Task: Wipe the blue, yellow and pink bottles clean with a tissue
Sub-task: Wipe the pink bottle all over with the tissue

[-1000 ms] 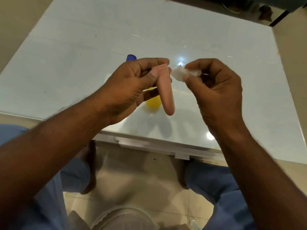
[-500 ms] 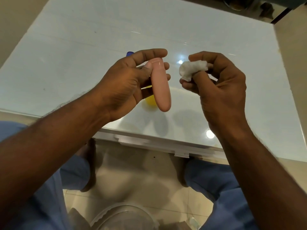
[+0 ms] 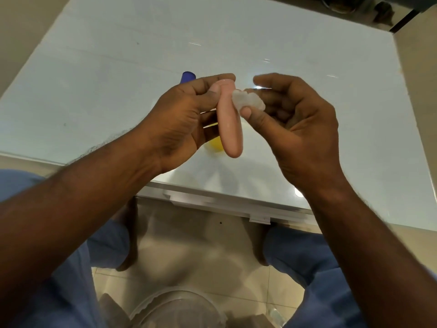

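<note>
Pink bottle [image 3: 229, 124] one, tissue [image 3: 248, 102] one touching it, hands two

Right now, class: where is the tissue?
In the head view the tissue is pinched in the right hand, touching the upper right side of the pink bottle.

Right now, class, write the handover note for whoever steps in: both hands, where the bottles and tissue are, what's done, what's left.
Left hand: grips the pink bottle near its top, above the table.
Right hand: pinches the wadded tissue, touching the bottle's upper side.
Yellow bottle and blue bottle: on the table, mostly hidden behind the left hand.
Done: pink wipe under way.
Left: finish pink; blue and yellow's state can't be judged.
</note>
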Available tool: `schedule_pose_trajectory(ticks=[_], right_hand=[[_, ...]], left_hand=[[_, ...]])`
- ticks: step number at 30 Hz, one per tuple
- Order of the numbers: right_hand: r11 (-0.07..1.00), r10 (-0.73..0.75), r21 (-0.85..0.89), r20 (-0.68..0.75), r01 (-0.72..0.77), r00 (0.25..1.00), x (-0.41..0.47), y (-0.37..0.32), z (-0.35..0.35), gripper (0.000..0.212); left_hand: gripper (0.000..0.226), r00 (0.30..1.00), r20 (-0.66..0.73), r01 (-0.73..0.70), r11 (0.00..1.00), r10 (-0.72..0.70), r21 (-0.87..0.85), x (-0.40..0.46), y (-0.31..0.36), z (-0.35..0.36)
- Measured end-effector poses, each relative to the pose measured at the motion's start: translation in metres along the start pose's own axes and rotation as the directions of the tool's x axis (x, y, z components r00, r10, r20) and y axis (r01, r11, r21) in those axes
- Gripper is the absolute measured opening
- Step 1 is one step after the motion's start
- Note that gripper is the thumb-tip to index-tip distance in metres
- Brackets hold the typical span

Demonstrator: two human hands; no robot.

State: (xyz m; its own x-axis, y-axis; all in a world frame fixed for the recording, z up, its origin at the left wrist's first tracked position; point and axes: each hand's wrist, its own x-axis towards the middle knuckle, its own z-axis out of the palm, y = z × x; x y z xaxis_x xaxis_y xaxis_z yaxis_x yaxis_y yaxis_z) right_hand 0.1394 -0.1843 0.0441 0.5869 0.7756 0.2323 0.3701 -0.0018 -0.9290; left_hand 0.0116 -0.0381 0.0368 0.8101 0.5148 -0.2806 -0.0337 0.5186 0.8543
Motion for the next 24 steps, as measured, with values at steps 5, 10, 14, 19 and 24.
schedule_pose_trajectory(ticks=[5, 10, 14, 19, 24], right_hand=[[0.995, -0.019, -0.099, -0.012, 0.018, 1.000, -0.0005, 0.0011, 0.0004, 0.018], [0.976, -0.060, -0.198, 0.134, 0.086, 0.989, -0.0051, 0.0019, -0.0006, 0.011], [0.990, -0.012, -0.140, 0.013, 0.013, 1.000, -0.0020, 0.0045, -0.0017, 0.015], [0.989, -0.005, -0.143, 0.146, 0.026, 0.989, -0.0045, 0.0042, -0.0023, 0.012], [0.990, -0.084, -0.104, 0.066, 0.091, 0.994, -0.0053, 0.0033, 0.0024, 0.013]], left_hand=[[0.029, 1.000, 0.010, -0.030, 0.996, 0.029, 0.086, -0.0038, -0.0069, 0.0048], [0.031, 0.996, -0.046, -0.069, 0.996, 0.072, 0.051, -0.0003, -0.0029, 0.0003], [0.028, 0.990, 0.054, -0.135, 0.981, 0.129, 0.136, -0.0021, -0.0049, 0.0009], [0.028, 0.989, -0.071, -0.133, 0.991, 0.133, -0.001, 0.0012, -0.0016, -0.0006], [0.029, 0.989, 0.045, -0.148, 0.977, 0.143, 0.156, -0.0012, -0.0090, 0.0004]])
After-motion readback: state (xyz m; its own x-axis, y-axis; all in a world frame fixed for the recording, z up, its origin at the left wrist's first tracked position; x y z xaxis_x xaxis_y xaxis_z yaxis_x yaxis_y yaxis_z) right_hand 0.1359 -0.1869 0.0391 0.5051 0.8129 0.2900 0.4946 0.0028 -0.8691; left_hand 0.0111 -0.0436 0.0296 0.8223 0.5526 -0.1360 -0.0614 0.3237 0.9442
